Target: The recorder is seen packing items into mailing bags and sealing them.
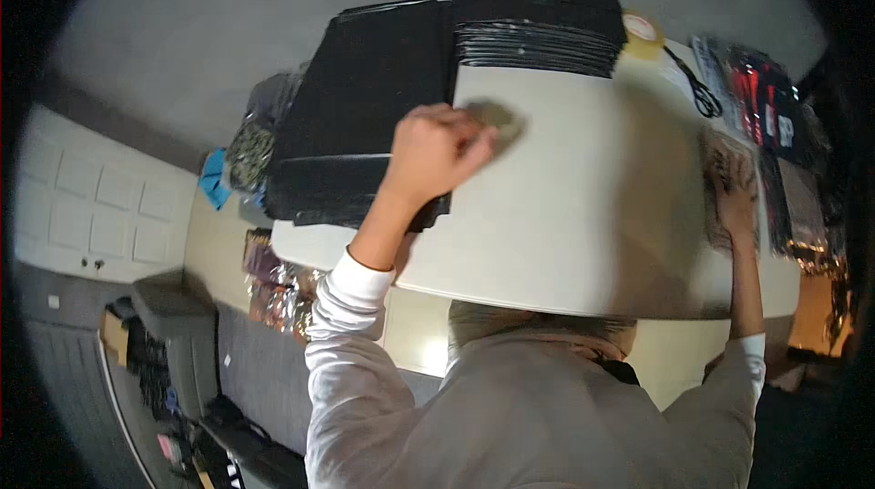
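Observation:
My left hand (428, 152) is closed above the white table, beside a large flat stack of black plastic mailers (365, 97). From its fingers sticks a small greenish-brown wad (506, 123), too blurred to name more exactly. On the table's right side, my right hand (736, 184) lies flat with fingers spread. Under it is a clear plastic packet (718, 223) with something brownish inside.
Another stack of black mailers (538, 38) lies at the far edge, next to a roll of yellowish tape (643, 36) and black-handled scissors (704, 97). Bagged goods (766, 102) line the right edge of the white table (547, 206). More bagged goods (273, 284) sit beyond its left edge.

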The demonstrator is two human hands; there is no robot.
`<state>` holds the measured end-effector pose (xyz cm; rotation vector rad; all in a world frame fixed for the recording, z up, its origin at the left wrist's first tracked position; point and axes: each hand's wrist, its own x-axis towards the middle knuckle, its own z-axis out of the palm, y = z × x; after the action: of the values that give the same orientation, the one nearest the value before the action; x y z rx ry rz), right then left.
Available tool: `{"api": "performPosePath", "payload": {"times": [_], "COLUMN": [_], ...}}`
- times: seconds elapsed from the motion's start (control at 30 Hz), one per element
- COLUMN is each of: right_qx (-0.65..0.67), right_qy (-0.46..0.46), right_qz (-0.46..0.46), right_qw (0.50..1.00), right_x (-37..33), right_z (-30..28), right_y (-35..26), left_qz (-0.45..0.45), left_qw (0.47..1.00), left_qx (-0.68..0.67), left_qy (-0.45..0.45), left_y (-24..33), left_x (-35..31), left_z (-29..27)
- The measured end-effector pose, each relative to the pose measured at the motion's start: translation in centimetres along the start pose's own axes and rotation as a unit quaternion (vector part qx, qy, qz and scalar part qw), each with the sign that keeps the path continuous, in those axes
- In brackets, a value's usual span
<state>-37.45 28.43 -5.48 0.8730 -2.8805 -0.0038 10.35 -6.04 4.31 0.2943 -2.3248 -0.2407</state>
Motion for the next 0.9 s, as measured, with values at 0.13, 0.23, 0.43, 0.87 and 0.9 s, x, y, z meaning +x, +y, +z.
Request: {"api": "performPosePath", "payload": {"times": [0.13,0.23,0.43,0.87,0.9], "right_qx": [-0.008,-0.048,-0.005,-0.011,-0.012], "right_qy": [-0.053,-0.159,-0.094,-0.145,-0.147], "right_qz": [0.002,-0.052,0.007,0.002,0.015], "right_qw": [0.999,0.985,0.996,0.989,0.989], "right_x": [0.1,1.0,0.2,-0.3,-0.2], "right_z": [-1.0,-2.1,-2.2,-3.6,-3.4], "right_y": [-2.2,-1.4,-2.5,-2.4,-2.4], "left_qz": [-0.278,-0.305,-0.295,-0.284,-0.285], "left_qw": [0.959,0.946,0.910,0.924,0.924], "left_qx": [-0.028,0.092,0.243,0.227,0.229], "left_qy": [0.053,-0.067,-0.161,-0.114,-0.114], "left_y": [-4.6,-4.8,-4.3,-3.4,-4.0], "left_x": [-4.5,-6.7,-11.1,-8.8,-7.9], "left_z": [-7.6,-10.0,-6.1,-7.3,-7.5]}}
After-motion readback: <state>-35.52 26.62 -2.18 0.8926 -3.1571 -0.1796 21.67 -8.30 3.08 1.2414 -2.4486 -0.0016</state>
